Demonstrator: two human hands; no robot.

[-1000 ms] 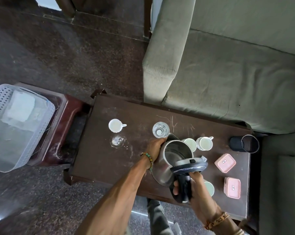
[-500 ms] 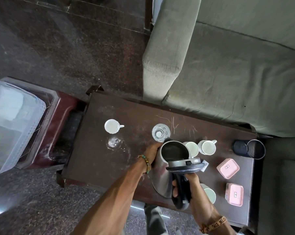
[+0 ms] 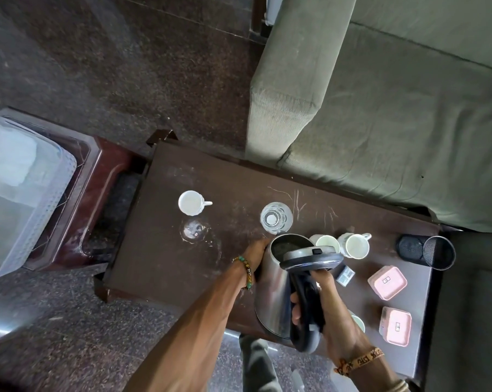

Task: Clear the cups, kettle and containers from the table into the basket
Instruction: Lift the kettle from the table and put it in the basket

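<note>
Four white cups, two glasses, two pink containers, one kettle, one mesh holder, one basket.

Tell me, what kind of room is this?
Probably a living room or lounge: a green upholstered sofa, a low dark wooden coffee table beside it with white teacups, and a steel kettle being held.

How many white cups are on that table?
4: one cup alone at the table's left end, two beyond the kettle, one mostly hidden by the right hand. Others may be hidden.
</note>
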